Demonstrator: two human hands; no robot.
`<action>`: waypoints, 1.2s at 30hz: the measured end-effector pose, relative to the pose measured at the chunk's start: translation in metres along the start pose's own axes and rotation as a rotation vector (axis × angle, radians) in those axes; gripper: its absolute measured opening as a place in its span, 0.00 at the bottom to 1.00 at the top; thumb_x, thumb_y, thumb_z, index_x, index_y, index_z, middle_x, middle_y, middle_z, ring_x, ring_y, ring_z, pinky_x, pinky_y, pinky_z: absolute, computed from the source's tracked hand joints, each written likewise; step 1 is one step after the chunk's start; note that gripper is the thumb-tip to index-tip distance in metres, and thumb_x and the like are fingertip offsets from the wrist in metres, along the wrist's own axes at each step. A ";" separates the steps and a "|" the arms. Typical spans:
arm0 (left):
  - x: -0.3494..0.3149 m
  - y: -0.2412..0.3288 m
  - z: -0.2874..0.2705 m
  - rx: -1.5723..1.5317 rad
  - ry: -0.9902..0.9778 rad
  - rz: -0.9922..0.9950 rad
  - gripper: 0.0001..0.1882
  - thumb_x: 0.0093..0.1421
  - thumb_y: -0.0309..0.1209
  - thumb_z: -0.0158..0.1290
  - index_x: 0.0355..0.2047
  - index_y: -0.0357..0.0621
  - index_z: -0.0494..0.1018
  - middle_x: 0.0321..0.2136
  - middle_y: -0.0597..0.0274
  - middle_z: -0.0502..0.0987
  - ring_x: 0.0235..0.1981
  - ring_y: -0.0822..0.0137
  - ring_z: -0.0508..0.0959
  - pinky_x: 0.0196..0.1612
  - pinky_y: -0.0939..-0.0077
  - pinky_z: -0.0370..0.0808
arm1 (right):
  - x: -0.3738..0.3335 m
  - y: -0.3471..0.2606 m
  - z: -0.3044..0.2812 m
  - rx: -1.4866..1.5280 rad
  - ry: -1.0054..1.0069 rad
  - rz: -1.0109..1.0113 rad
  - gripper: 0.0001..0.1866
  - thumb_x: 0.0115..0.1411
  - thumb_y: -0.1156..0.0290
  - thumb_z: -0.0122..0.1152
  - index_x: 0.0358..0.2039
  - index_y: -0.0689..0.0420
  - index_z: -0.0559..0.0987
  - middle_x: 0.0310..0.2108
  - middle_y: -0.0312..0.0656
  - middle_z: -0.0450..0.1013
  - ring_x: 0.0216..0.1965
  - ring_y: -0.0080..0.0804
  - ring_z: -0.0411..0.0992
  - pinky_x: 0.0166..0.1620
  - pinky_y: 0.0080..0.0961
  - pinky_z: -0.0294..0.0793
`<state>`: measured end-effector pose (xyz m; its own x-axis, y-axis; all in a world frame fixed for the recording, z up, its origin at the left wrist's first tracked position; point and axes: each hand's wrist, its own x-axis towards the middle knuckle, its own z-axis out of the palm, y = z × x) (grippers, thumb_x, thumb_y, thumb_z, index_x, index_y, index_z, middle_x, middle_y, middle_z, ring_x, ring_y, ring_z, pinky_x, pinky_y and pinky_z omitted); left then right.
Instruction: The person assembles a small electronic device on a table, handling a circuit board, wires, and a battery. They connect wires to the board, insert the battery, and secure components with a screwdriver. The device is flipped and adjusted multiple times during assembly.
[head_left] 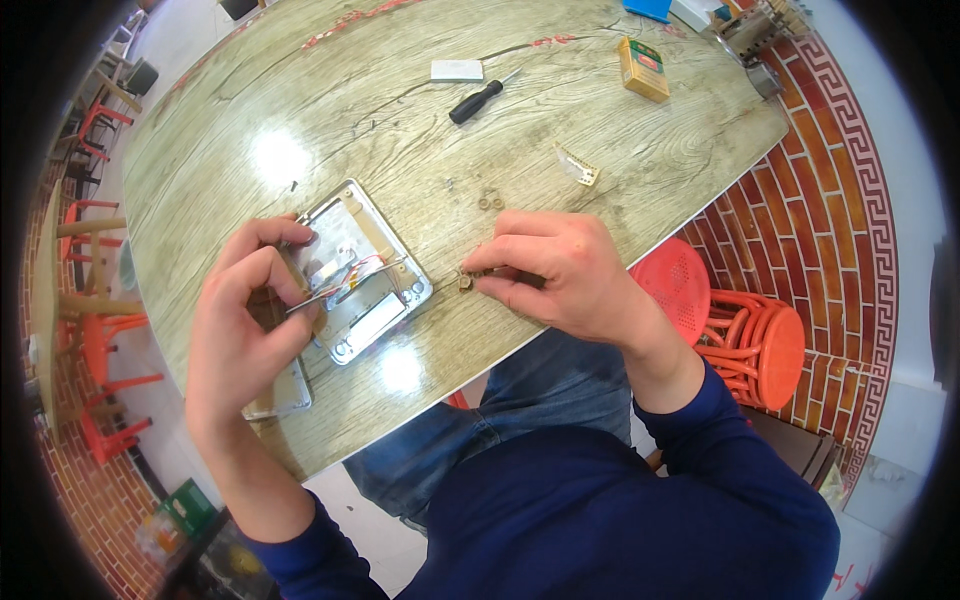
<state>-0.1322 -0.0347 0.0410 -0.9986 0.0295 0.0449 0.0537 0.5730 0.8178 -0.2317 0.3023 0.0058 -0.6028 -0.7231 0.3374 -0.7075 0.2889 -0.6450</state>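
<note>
Brass-coloured small part point(467, 281) pinched in the right hand point(560, 270) lies just right of the open metal case point(365, 270) — the left hand point(245, 320), nearer, grips tweezers point(325, 295) there.

A small yellow cardboard box with a green and red printed face point(642, 67) lies on the wooden table in the upper right of the frame, tilted, near the table's far edge. To its left, in the upper middle, a flat white rectangular packet point(456, 70) lies just beside a black-handled screwdriver. At the very top edge, right of centre, a blue flat package point(648, 8) shows only partly, with a white box point(690, 14) just beside it. In the lower left corner, on the floor, stands a green crate-like box point(188, 505) with pale markings, too blurred to tell more.
</note>
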 end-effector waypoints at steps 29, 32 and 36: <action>-0.001 0.003 0.000 -0.005 -0.011 -0.038 0.11 0.52 0.14 0.63 0.28 0.37 0.71 0.62 0.51 0.81 0.57 0.64 0.85 0.52 0.73 0.84 | 0.008 -0.003 0.002 0.333 0.128 0.339 0.08 0.78 0.76 0.69 0.46 0.68 0.90 0.37 0.43 0.86 0.37 0.26 0.85 0.41 0.27 0.82; 0.000 0.003 0.000 -0.002 -0.013 -0.033 0.11 0.52 0.14 0.63 0.28 0.37 0.71 0.62 0.51 0.81 0.57 0.63 0.84 0.53 0.72 0.84 | 0.007 -0.002 0.003 0.327 0.130 0.329 0.07 0.78 0.77 0.69 0.46 0.68 0.90 0.37 0.44 0.87 0.38 0.27 0.86 0.42 0.26 0.83; -0.001 0.003 -0.001 -0.007 -0.012 -0.039 0.11 0.52 0.14 0.63 0.28 0.37 0.71 0.62 0.51 0.81 0.59 0.62 0.84 0.54 0.72 0.84 | 0.007 0.000 0.005 0.322 0.141 0.321 0.07 0.77 0.77 0.69 0.45 0.68 0.90 0.37 0.44 0.87 0.37 0.27 0.86 0.41 0.27 0.83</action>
<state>-0.1314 -0.0338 0.0439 -0.9998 0.0174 0.0057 0.0146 0.5686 0.8225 -0.2339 0.2942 0.0049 -0.8322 -0.5305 0.1613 -0.3402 0.2588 -0.9041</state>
